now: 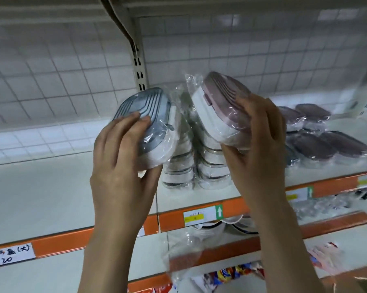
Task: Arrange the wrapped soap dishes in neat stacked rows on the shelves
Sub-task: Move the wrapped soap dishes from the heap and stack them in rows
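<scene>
Both hands were up at the shelf (pixel 51 193). The left hand (pixel 119 163) had its grip clamped on a blue-grey soap dish (pixel 144 115), an oval with a ribbed lid over a white base, sealed in glossy, crinkled film. The right hand (pixel 256 144) gripped a pink soap dish (pixel 222 102) of the same shape, tilted, its thumb under the white base. Between and behind them, two stacks of wrapped soap dishes (pixel 197 163) stood on the shelf, their tops hidden by the held pair. Far right, loose dark-lidded dishes (pixel 334 144) lay overlapping. The orange shelf edge (pixel 237 206) carried a price label (pixel 194 216), its print too blurred to read.
</scene>
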Action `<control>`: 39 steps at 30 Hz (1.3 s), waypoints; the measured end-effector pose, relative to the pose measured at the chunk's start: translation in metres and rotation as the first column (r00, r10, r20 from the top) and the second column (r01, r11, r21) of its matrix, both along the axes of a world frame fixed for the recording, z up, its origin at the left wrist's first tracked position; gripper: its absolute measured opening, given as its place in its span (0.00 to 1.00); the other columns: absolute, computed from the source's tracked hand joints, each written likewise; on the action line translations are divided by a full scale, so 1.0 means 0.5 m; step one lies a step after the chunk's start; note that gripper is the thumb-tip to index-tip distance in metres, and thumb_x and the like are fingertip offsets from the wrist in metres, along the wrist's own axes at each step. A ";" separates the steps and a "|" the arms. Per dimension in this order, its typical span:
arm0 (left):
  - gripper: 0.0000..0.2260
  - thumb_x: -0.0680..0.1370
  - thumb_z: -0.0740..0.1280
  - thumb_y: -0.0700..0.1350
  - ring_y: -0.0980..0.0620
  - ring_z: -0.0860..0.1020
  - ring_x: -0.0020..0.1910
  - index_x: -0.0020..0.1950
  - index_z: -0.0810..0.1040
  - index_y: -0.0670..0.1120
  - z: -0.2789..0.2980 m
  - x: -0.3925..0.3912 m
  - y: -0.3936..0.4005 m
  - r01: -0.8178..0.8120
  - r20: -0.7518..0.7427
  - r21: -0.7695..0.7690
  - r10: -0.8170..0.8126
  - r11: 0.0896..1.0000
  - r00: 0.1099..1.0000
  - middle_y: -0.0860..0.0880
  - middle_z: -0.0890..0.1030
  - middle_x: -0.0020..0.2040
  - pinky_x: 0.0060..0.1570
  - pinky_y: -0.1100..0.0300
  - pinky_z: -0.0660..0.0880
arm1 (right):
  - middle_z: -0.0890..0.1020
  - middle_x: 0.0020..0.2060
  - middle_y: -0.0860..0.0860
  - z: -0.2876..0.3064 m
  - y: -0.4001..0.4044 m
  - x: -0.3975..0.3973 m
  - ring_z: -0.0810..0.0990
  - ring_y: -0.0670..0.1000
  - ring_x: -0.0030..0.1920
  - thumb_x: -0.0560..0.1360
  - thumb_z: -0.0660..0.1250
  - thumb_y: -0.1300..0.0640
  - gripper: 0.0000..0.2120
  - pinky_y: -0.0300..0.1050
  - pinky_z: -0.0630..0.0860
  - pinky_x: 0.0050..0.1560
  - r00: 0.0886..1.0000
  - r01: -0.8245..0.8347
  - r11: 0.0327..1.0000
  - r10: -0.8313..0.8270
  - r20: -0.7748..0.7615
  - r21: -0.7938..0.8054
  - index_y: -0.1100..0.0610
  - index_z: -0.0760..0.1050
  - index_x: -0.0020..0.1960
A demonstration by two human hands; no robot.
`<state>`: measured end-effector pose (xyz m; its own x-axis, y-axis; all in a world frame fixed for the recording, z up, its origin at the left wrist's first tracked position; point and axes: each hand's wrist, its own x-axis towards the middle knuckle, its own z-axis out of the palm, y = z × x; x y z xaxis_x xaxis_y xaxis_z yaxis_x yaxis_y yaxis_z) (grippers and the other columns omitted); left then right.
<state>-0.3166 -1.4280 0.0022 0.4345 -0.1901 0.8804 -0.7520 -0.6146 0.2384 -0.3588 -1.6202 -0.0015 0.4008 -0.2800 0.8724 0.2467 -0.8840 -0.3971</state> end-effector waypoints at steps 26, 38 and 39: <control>0.32 0.64 0.75 0.34 0.41 0.69 0.63 0.66 0.69 0.45 -0.111 -0.095 -0.672 0.001 -0.187 0.082 0.014 0.997 0.982 0.44 0.74 0.64 0.65 0.61 0.62 | 0.73 0.62 0.61 -0.139 -0.695 -0.084 0.69 0.63 0.63 0.64 0.75 0.62 0.30 0.61 0.70 0.62 0.964 0.110 0.990 -0.085 -0.254 0.086 0.62 0.72 0.65; 0.34 0.64 0.77 0.35 0.44 0.68 0.62 0.66 0.68 0.47 -0.184 -0.041 -0.665 -0.097 -0.289 0.143 0.135 0.985 0.948 0.44 0.75 0.63 0.60 0.56 0.66 | 0.68 0.68 0.56 -0.211 -0.718 -0.004 0.60 0.62 0.70 0.63 0.78 0.58 0.35 0.61 0.66 0.67 0.842 0.004 1.000 0.003 -0.540 0.012 0.53 0.70 0.68; 0.34 0.63 0.77 0.35 0.43 0.68 0.62 0.66 0.68 0.47 -0.189 -0.032 -0.666 -0.097 -0.294 0.146 0.137 0.985 0.946 0.43 0.76 0.62 0.60 0.56 0.65 | 0.65 0.70 0.54 -0.214 -0.719 -0.006 0.56 0.59 0.72 0.66 0.77 0.53 0.35 0.61 0.64 0.68 0.807 -0.023 1.000 0.021 -0.591 0.004 0.52 0.68 0.69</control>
